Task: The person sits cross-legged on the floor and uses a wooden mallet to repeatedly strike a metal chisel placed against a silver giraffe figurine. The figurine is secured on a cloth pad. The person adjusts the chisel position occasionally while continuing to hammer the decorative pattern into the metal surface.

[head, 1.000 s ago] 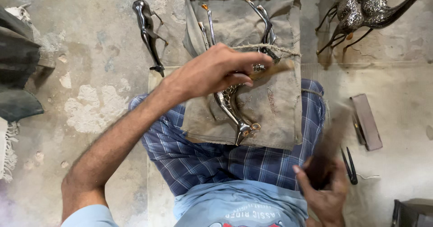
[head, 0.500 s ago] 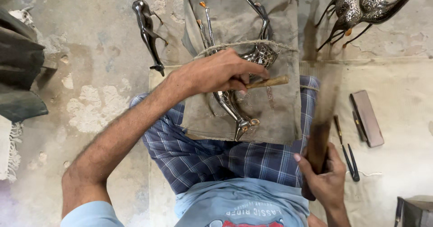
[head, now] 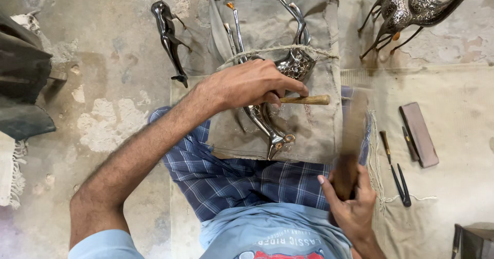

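Concrete floor, left hand (head: 250, 85) fingers clamped on wooden-handled chisel (head: 305, 100) over metal deer (head: 280, 92), right hand (head: 350, 200) gripping mallet (head: 352, 140).

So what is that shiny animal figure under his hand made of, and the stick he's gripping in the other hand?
The animal figure looks like polished silvery metal: it gleams with bright highlights, and its body carries fine engraved patterning. The left hand presses it onto a cloth pad that looks like coarse, worn canvas. The stick in the right hand seems to be dark wood, though motion blur leaves that open.
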